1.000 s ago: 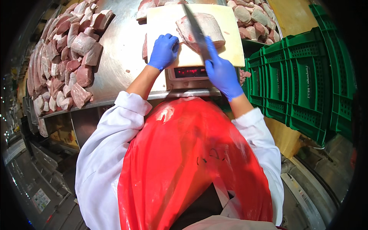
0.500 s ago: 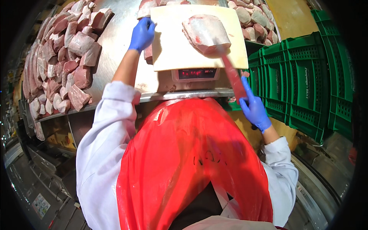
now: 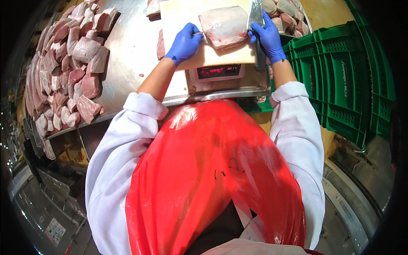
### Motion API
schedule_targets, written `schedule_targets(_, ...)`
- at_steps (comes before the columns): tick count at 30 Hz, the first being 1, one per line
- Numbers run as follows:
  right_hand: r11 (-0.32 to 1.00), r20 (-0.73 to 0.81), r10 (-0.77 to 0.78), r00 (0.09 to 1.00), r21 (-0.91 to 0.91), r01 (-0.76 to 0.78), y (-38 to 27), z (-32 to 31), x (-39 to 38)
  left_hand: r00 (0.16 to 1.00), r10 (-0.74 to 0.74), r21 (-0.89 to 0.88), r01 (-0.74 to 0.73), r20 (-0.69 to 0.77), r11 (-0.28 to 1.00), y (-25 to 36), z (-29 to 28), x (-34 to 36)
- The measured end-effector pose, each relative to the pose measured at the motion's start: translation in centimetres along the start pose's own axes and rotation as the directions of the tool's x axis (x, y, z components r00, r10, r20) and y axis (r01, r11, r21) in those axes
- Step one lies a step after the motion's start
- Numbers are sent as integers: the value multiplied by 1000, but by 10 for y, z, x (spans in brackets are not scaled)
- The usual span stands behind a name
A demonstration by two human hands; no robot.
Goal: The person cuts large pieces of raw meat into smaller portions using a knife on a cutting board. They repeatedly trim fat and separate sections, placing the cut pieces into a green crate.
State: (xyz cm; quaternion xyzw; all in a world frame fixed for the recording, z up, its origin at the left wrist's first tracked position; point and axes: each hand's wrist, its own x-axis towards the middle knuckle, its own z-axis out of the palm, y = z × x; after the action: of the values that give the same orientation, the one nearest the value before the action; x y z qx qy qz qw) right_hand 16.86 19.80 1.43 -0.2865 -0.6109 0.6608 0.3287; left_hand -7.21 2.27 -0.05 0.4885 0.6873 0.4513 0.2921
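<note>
A thick slab of raw meat (image 3: 224, 26) with a pale fatty top lies on a cream cutting board (image 3: 180, 15). The board rests on a scale (image 3: 216, 72) with a lit red display. My left hand (image 3: 185, 43), in a blue glove, has its fingers pinched at the slab's left edge; a small pinkish bit shows at the fingertips. On the slab's other side, my blue-gloved right hand (image 3: 268, 39) grips a knife (image 3: 256, 15). Its blade points away from me beside the meat's right edge, and its dark handle end sticks out below the hand.
A large heap of cut meat (image 3: 80, 63) covers the left of the steel table (image 3: 127, 51). More meat pieces (image 3: 284, 17) lie at the far right. Green plastic crates (image 3: 335, 76) stand close by my right arm. A loose meat piece (image 3: 160, 44) lies beside the board.
My left hand has moved right from the board's left edge to the slab. My right hand has gone up and away from me, bringing the knife beside the slab's right edge.
</note>
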Motion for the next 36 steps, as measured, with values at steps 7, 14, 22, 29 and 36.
schedule_targets(7, 396, 344, -163, 925, -836, 381, -41, 55, -59, 936, -62, -293, -45, -346, 955, -17, -53, -38)
schedule_targets(14, 110, 557, 170, 813, -831, 546, -70, -6, -77, 816, 135, -60, -203, -563, 977, -24, -56, -81)
schedule_targets(22, 91, 700, -117, 705, -699, 709, -50, 38, -32, 818, 5, -279, -202, -575, 939, -7, -27, -87)
schedule_targets(29, -27, 619, 218, 755, -769, 639, -83, -2, -64, 773, 11, -206, -184, -635, 961, 4, -16, -112)
schedule_targets(36, 291, 606, 103, 789, -777, 559, -102, -111, -101, 825, 109, -5, -134, -554, 991, 23, 22, -115)
